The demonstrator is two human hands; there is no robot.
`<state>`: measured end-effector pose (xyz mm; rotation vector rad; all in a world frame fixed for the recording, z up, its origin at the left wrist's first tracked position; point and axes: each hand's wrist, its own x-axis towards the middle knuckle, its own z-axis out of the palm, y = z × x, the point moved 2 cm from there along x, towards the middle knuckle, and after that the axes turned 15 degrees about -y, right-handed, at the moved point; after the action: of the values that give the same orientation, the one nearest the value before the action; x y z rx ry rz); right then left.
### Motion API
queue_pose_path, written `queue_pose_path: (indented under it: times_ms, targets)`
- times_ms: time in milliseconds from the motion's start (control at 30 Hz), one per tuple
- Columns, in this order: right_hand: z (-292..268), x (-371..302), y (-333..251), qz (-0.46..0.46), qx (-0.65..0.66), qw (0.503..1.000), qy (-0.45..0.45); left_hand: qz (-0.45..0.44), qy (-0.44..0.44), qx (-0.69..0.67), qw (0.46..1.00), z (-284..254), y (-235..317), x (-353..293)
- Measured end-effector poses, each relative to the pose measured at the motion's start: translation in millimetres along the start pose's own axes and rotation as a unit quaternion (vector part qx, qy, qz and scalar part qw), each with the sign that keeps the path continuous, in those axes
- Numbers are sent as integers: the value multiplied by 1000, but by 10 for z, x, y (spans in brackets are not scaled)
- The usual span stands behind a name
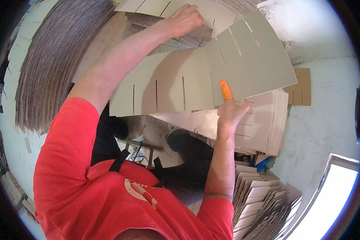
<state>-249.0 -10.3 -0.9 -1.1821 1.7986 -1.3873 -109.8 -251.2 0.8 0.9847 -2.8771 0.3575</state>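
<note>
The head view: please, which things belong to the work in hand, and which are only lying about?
Belonging, it seems:
slotted cardboard, held by the right hand
orange finger cover on that hand
slotted stack beside it
tall cardboard stack at left, likely

Probably just lying about:
small brown slotted piece at right
blue item, unclear what

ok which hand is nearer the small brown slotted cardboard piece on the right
Right. The right hand, gripping a creased, pale grey slotted cardboard sheet, is left of the brown piece and lower in view; the left hand is farther left and higher.
</note>
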Motion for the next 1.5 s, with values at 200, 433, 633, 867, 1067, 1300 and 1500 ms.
queue_pose_path:
  times_ms: [200, 433, 633, 867, 1067, 1300, 1500]
  targets:
    - [20, -49, -160, 20, 25, 999, -4, 36, 40, -97, 994, -9, -45, -17]
    - [-10, -26, -55, -6, 25, 1000, -4, 37, 63, -16, 997, -38, 64, -41]
    - [-16, -50, -112, 13, 33, 999, 2, 90, 0, -12, 996, -187, 318, -214]
    - [-25, -50, -114, 7, 74, 997, 7, 216, 84, -6, 973, -372, 753, -590]
    - [-156, -49, -291, -33, 1, 999, -16, 219, 36, 54, 973, -449, 869, -717]
    - [-252, -77, -245, -62, -100, 993, 2, 261, 112, -30, 958, -541, 1474, -1234]
    - [-224, -96, -294, -26, -13, 1000, 10, 172, 131, -301, 929, -744, 1283, -1199]
